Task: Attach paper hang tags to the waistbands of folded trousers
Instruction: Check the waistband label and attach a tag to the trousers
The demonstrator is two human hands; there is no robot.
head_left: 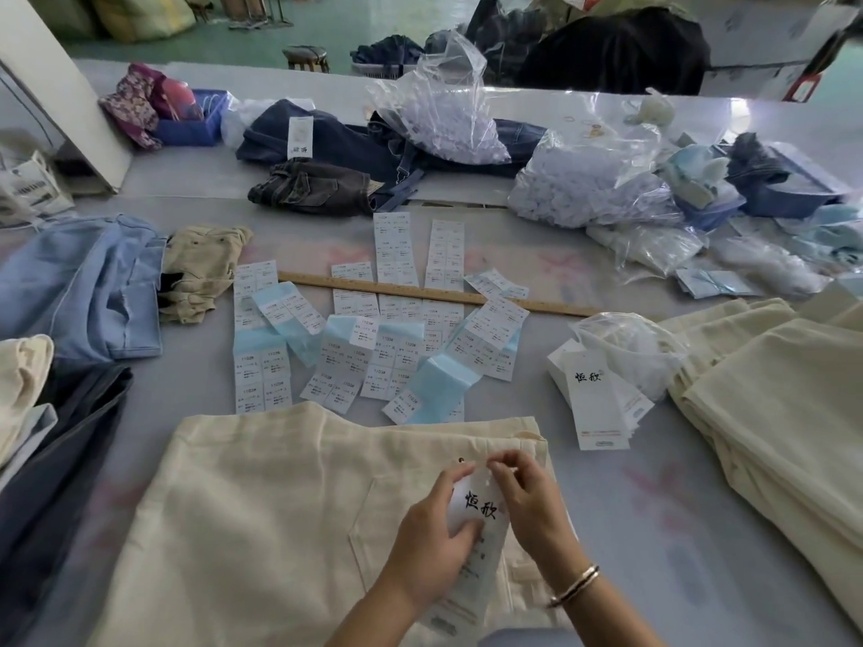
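Cream folded trousers (261,516) lie flat in front of me, waistband toward the far side. A white paper hang tag (478,504) with black characters lies on them near the back pocket. My left hand (432,537) holds the tag between thumb and fingers. My right hand (527,499) pinches at the tag's top end, close to the waistband (513,436). What its fingertips pinch is too small to make out.
A stack of spare hang tags (593,403) lies right of the trousers. Sticker sheets (355,347) and a wooden ruler (434,294) spread beyond. Cream trousers (775,403) pile at right, blue and dark garments (79,291) at left, plastic bags (588,189) behind.
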